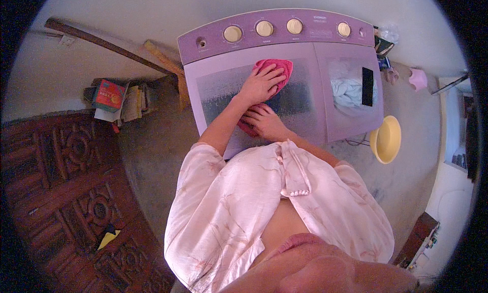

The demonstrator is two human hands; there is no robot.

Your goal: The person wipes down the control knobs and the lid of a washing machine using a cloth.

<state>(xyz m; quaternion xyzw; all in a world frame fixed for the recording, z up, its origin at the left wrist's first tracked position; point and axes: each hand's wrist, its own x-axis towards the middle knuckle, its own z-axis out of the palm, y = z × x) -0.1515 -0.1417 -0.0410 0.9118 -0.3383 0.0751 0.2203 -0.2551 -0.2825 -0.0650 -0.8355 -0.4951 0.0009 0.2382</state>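
Note:
A pinkish-red cloth [283, 74] lies bunched on the wet, see-through left lid of a lilac twin-tub washing machine [315, 51]. My left hand [263, 83] presses over its upper part, fingers curved across the fabric. Just below and nearer me, my right hand [265, 123] rests with bent fingers on more red fabric, which shows beneath it. Whether this is one cloth or two I cannot tell. Water droplets and streaks cover the lid around both hands. Under the smaller right lid, pale laundry [348, 89] shows through.
Cream knobs [264, 28] line the machine's back panel. A yellow basin [386, 139] stands on the floor to the right. Books and papers [114, 99] are stacked at left, above a carved dark wooden piece [81, 155]. A pink container [418, 79] sits farther right.

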